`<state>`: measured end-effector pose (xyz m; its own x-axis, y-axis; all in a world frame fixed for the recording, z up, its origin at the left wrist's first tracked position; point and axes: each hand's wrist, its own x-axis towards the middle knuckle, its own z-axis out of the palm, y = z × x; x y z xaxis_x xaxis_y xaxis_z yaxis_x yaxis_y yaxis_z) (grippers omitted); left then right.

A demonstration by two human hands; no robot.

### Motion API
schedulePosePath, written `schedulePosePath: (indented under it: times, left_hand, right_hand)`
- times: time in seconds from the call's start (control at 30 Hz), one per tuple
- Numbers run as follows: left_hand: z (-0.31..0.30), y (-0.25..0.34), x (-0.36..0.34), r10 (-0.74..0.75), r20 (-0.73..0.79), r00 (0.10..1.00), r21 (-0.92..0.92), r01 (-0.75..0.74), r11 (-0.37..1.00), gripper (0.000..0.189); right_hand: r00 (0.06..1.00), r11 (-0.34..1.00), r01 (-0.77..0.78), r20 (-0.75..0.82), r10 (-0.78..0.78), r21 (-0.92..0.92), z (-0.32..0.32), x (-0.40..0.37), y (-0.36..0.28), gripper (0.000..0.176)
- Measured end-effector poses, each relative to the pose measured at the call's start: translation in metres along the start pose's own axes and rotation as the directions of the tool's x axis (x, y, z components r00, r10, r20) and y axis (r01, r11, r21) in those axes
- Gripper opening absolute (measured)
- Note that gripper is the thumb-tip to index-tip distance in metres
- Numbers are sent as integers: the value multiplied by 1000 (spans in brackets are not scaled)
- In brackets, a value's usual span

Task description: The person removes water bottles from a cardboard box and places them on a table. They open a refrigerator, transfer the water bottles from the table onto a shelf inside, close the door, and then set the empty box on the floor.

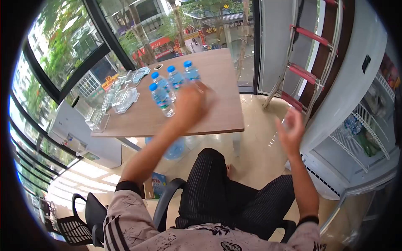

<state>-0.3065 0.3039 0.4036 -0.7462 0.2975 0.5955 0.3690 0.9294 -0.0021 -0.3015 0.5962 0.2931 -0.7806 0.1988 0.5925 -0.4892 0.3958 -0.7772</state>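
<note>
Printed shirt (201, 241) is nearest; upright water bottles (160, 98) stand on table (224, 106), just beside the nearer left hand (193, 104), whose blurred grip I cannot tell; right hand (291, 129) is spread, well apart

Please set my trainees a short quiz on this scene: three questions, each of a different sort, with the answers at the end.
1. Multiple choice: How many blue bottle caps can be seen above the table?
A) two
B) four
C) seven

2. True or false: The left hand is nearer to the water bottles than the right hand is.

3. Fill in the blank: The ladder with red steps stands on the ____.

Key: 1. B; 2. True; 3. floor
</note>
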Motion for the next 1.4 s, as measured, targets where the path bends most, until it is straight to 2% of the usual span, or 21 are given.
schedulePosePath:
  times: [0.03,0.07,0.13,0.17,0.23,0.27,0.33,0.37,0.4,0.47,0.5,0.53,0.57,0.73,0.87,0.97,1.0,1.07,1.2,1.3,1.4]
  left_hand:
    - [-16,-37,8,-107,-78,991,61,112,992,29]
    - [-27,-68,14,-239,-92,967,251,255,934,42]
    - [-19,-131,32,-594,-111,797,416,580,700,51]
    - [-3,-147,39,-597,-120,793,397,590,703,51]
    - [23,-170,48,-686,96,721,389,607,693,53]
    - [20,-164,49,-692,93,716,375,619,690,53]
    - [13,-137,52,-805,196,560,323,739,592,48]
    - [21,-137,49,-807,135,575,342,738,582,46]
    - [23,-137,45,-812,140,566,345,741,576,46]
    - [25,-138,38,-718,140,681,335,650,682,39]
    - [31,-144,33,-724,148,674,342,652,677,39]
    - [37,-151,27,-631,62,773,281,593,754,37]
    - [41,-158,24,-517,-30,855,228,510,830,37]
    - [25,-161,14,-343,4,939,208,335,919,34]
    - [14,-158,8,-190,54,980,202,175,964,32]
    - [4,-144,17,-121,60,991,133,113,985,27]
    - [-1,-123,24,-49,-24,999,100,51,994,22]
    - [-18,-73,43,134,-71,988,-42,-137,990,21]
    - [-19,25,68,355,-80,931,-116,-362,925,20]
    - [6,110,83,572,-168,803,-292,-595,749,22]
    - [56,196,93,702,-324,635,-355,-769,532,26]
  right_hand:
    - [993,997,70,89,-73,37,30,21,-13,38]
    - [978,982,176,103,-182,63,64,41,-32,39]
    - [913,952,306,282,-293,-1,153,97,-74,48]
    - [895,936,350,302,-328,-23,188,112,-74,52]
    - [867,880,414,396,-303,-233,239,133,-89,56]
    - [860,872,428,405,-311,-238,255,135,-99,56]
    - [842,837,375,524,-127,-399,282,138,-111,61]
    - [838,835,378,530,-126,-399,291,139,-110,61]
    - [804,794,480,548,-230,-372,301,139,-106,59]
    - [754,749,573,572,-324,-331,314,141,-96,57]
    - [694,725,636,607,-388,-264,313,143,-94,53]
    - [632,696,691,631,-449,-196,313,144,-92,49]
    - [642,708,679,627,-442,-196,314,144,-90,49]
    - [601,635,759,527,-601,-142,300,133,-86,45]
    - [685,688,712,354,-637,-140,261,117,-77,45]
    - [698,692,712,220,-681,-119,199,112,-73,44]
    - [708,698,703,216,-672,-133,167,108,-75,43]
    - [728,700,685,217,-650,-202,98,99,-80,42]
    - [854,771,516,303,-424,-374,-33,61,-72,40]
    - [935,723,336,306,-179,-604,-123,27,-48,39]
    - [993,675,105,114,-32,-730,-202,-9,-20,43]
